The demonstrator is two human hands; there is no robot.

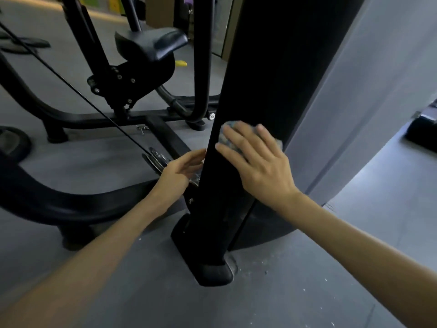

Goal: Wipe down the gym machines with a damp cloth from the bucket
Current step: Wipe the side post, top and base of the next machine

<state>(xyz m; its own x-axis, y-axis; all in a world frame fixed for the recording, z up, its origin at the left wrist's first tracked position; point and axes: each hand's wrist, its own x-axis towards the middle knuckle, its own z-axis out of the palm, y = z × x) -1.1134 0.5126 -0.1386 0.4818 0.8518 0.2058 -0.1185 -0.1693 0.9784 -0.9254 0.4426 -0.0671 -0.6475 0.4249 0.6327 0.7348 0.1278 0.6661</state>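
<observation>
Your right hand, fingers straight, presses the small blue-grey cloth flat on the tall black machine post to rub it. Your open left hand touches the post's left edge, likely to steady you.

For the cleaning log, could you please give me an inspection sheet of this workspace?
Surface: black machine column; grey floor below.
Job's things: blue-grey cloth pressed against the column; bucket not in view.
Clutter: white specks on the floor; yellow object far back.
Grippers: right hand flat on the cloth, fingers straight; left hand open, touching the column's left edge.
Cables: black cable runs diagonally to a pulley.
Surroundings: padded seat, other black frames.
</observation>
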